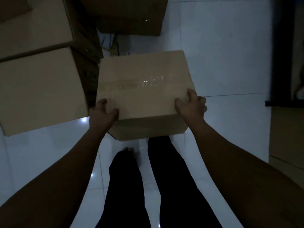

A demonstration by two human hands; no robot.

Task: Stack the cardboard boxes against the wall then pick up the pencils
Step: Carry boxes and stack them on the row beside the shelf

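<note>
between left hand [102, 112] and right hand [190, 104], gripped: cardboard box [143, 84] (taped top).

- Central cardboard box [143, 68]: plain brown cardboard, matt, smooth faces.
- Tape strip [148, 83] across its top: clear plastic, glossy, catching the light.
- Left boxes [37, 89]: the same matt brown cardboard.
- Far box [130, 14]: cardboard, matt, in shadow.
- Floor [222, 55]: white tile, smooth, high gloss, with bright reflections.
- Trousers [125, 186]: black cloth, matt.
</note>
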